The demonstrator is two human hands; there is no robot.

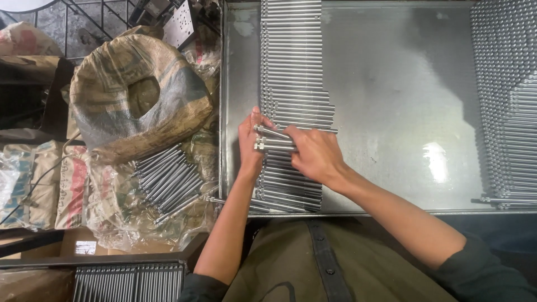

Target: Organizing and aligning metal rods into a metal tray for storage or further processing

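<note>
Metal tray [403,100]: a shallow galvanised sheet with raised rims, forming the work surface; the middle of it is bare and glossy.

Right-hand bank of rods [506,100]: densely packed grey metal rods fill the tray's right side, laid crosswise, ends aligned in columns.

Left-hand row of rods [293,61]: long grey rods lie side by side, parallel, in a column running from the tray's far rim to its near rim, close to the left wall. The rods' right ends form a slightly stepped edge.

Sack [134,95]: a woven sack with its mouth rolled down, standing left of the tray, outside it.

Loose bundle of rods [168,179]: lying on clear plastic just below the sack, tilted diagonally, apart from the tray.

Ribbed grey rack [128,282]: at the lower left edge; detail not discernible.

Left hand [250,145]: positioned at the left ends of the rods midway along the row, thumb and fingers closed in a grip round a few rods [274,140] at their headed ends.

Right hand [316,154]: lying over the same few rods just to the right, fingers curled down upon them in a closed grip. These rods sit atop the row, slightly skewed against the rest.
</note>
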